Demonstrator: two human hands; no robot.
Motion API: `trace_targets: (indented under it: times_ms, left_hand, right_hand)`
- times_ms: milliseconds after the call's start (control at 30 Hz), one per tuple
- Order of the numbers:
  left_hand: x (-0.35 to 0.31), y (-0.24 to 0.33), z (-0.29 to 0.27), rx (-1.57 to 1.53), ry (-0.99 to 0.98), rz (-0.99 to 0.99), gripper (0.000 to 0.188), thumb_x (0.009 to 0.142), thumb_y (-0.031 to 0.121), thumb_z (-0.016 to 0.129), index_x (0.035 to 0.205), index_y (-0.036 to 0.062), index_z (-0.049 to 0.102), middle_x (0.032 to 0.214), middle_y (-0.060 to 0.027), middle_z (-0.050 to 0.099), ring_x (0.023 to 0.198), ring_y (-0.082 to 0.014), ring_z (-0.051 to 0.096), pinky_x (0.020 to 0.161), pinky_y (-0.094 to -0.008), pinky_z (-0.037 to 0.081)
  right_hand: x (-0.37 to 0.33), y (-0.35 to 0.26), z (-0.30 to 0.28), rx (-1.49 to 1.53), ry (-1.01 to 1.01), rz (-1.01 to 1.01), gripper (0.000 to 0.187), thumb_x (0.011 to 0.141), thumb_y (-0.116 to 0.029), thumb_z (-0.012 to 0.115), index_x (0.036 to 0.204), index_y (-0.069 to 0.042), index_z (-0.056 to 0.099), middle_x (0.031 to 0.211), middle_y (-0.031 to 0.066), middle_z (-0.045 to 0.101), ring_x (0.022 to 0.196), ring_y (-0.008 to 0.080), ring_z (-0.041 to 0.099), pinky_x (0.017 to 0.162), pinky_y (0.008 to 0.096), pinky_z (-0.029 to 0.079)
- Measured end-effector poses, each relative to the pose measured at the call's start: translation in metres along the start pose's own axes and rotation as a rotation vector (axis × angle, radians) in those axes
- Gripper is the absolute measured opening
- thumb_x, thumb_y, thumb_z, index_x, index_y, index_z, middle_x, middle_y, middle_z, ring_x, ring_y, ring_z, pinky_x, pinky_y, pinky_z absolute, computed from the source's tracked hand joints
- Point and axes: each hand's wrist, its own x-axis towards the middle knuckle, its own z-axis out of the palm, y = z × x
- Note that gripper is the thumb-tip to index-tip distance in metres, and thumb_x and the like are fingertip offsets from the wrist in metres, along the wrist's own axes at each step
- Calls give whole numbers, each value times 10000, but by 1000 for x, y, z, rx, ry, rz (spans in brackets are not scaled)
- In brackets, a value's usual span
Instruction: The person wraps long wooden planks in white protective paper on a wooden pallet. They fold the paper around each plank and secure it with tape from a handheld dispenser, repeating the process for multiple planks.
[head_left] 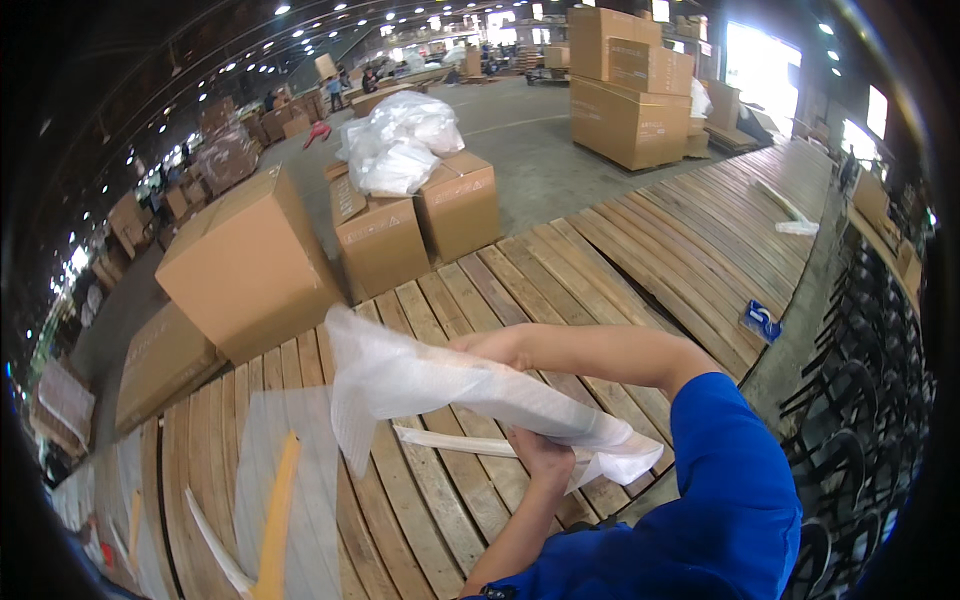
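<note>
A long bundle wrapped in white foam sheet (470,385) slants across in front of me above the slatted wooden table. What lies inside the wrap is hidden. My left hand (545,455) grips its near side, close to the right end. On the far side, my right hand (495,347) is closed on the bundle's upper edge, with its fingertips partly hidden. The sheet flares out loose and blurred at the left end. Beneath the bundle lies a narrow white-wrapped strip (455,441) on the slats.
At left, a flat foam sheet (285,430) lies under a curved yellow wooden piece (279,515). A blue tape dispenser (762,321) sits near the table's right edge. Cartons (250,260) line the far side, two topped by clear plastic bags (400,140). Stacked black chairs (850,400) stand right.
</note>
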Motion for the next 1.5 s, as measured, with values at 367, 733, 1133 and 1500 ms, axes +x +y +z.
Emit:
trace_targets:
  times_ms: [367,733,1133,1500]
  left_hand:
    - [-31,24,38,240,-482,488,635,1050,303,538,1564,79,241,1566,-147,358,1396,-269,416,1158,-420,356]
    - [-96,64,91,462,-380,834,643,1030,234,577,1552,43,254,1449,-133,465,1247,-219,534,1040,-370,458]
    - [-46,55,120,857,-72,1040,647,1011,466,544,1375,-67,502,1317,-194,571,1115,-322,598,988,-441,512]
    - [-89,3,159,666,109,1151,582,1027,423,523,1492,81,453,1461,-110,525,1348,-268,456,1172,-399,305]
  right_hand:
    - [-143,19,81,-737,929,-601,155,948,-98,688,1046,3,751,998,88,745,860,153,673,744,321,535]
    - [-135,67,104,-1089,1104,-1433,362,814,-143,707,1172,-87,724,1154,121,715,859,290,700,696,370,567]
    - [-185,149,28,-1067,814,-1042,512,925,-196,560,1436,-204,528,1535,175,449,1273,370,556,1035,498,473]
    - [-472,458,-113,-881,869,-58,438,945,-305,606,1320,-79,613,1438,182,525,1289,380,522,1066,465,445]
